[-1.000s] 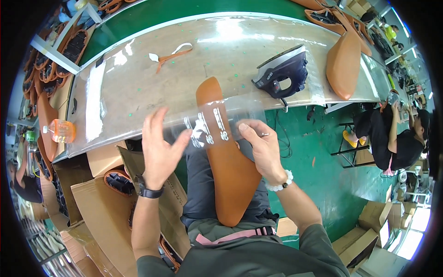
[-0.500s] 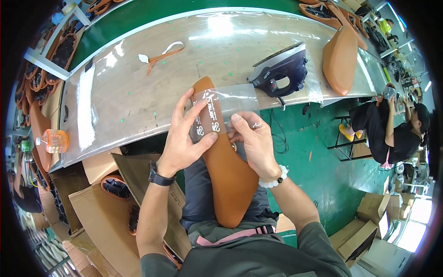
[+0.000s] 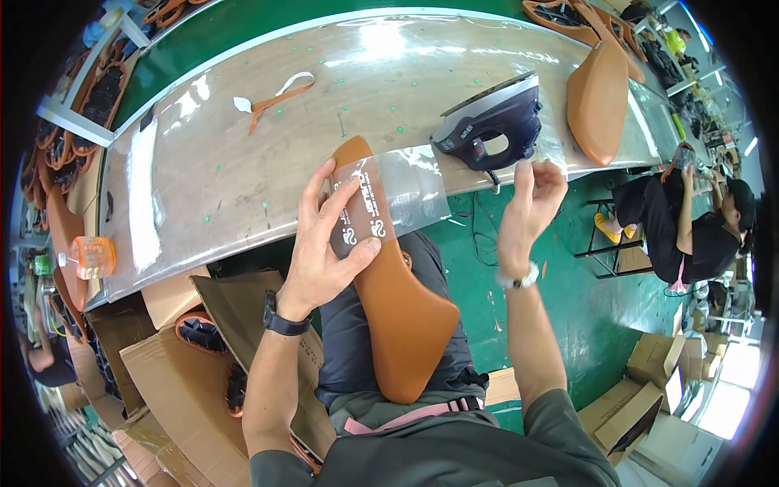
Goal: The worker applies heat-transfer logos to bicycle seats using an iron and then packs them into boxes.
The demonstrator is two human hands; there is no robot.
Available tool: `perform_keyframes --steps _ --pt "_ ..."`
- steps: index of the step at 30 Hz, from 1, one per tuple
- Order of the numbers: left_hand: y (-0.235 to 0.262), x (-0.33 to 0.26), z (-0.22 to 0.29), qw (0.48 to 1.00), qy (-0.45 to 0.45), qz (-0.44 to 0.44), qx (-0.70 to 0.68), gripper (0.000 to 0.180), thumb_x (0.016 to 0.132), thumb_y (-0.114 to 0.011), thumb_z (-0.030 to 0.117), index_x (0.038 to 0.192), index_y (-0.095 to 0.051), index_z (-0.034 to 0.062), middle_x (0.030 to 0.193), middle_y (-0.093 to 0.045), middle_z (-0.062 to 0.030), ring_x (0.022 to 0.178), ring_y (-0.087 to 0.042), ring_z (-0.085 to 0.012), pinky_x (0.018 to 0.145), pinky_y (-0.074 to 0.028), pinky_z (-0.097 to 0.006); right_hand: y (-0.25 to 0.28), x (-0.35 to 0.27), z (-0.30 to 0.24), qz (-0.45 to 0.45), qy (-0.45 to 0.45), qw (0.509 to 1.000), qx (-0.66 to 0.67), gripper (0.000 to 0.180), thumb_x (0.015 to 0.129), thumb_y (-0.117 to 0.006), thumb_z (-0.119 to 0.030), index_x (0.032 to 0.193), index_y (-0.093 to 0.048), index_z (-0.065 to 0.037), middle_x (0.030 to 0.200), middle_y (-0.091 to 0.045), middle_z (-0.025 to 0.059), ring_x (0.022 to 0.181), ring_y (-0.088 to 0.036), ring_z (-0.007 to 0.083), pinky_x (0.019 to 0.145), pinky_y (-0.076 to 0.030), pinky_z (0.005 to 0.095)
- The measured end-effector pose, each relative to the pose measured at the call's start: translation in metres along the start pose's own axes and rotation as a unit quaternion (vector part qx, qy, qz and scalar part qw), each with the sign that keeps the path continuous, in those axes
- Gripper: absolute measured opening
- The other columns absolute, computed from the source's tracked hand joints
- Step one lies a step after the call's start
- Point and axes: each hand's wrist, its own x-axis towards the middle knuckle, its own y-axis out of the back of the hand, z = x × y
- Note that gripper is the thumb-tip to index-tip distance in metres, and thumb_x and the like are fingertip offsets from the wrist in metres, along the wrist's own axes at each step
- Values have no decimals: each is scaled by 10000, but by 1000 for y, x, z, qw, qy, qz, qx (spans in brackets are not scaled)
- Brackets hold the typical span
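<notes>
A long orange-brown padded seat [image 3: 414,325] lies across my lap, its narrow end up against the table edge. My left hand [image 3: 320,243] grips that narrow end, with fingers and thumb pressing a clear transfer film [image 3: 414,183] with white lettering onto it. Part of the film sticks out beyond the seat's right side. My right hand [image 3: 534,207] is raised off the seat, thumb apart from its curled fingers and nothing visible in them. It is just below the rear of a dark clothes iron [image 3: 495,130], which rests on the table.
The table [image 3: 268,170] carries another brown seat [image 3: 599,105] at right and a brown-and-white strip [image 3: 276,101]. An orange bottle [image 3: 91,256] stands left. Cardboard boxes [image 3: 174,381] with seats are at lower left. A co-worker [image 3: 698,227] sits at right.
My right hand has let go of the film's edge and moved up and right towards the iron. My left hand still presses the film on the seat.
</notes>
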Motion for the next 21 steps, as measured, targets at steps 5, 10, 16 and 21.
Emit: perform_keyframes --steps 5,10,16,21 --pt "0 2 1 1000 8 -5 -2 714 787 -759 305 1407 -505 59 1559 -244 -218 1401 -328 -399 1126 -332 -494 -6 47 39 -115 -1 989 -89 525 847 -802 -292 1152 -561 61 987 -644 81 895 -588 133 826 -493 281" --pt "0 2 1 1000 -4 1 -8 701 784 -758 280 1401 -509 59 1556 -249 -212 1405 -315 -398 1126 -332 -502 -14 56 35 -178 -15 984 -13 466 831 -823 -279 1090 -610 46 915 -671 58 796 -597 120 747 -508 271" --pt "1 3 -2 1000 1 -5 -23 705 765 -765 266 1393 -515 67 1550 -263 -208 1403 -310 -398 1129 -326 -506 3 70 -19 -227 44 964 -133 375 802 -848 -214 993 -660 49 842 -704 50 737 -609 84 681 -518 259" --pt "0 4 -2 1000 1 -1 -4 725 725 -772 245 1386 -521 85 1541 -287 -206 1390 -319 -409 1119 -338 -506 22 68 -112 -327 172 880 -300 495 680 -923 -278 975 -669 29 814 -715 83 703 -676 130 679 -549 284"
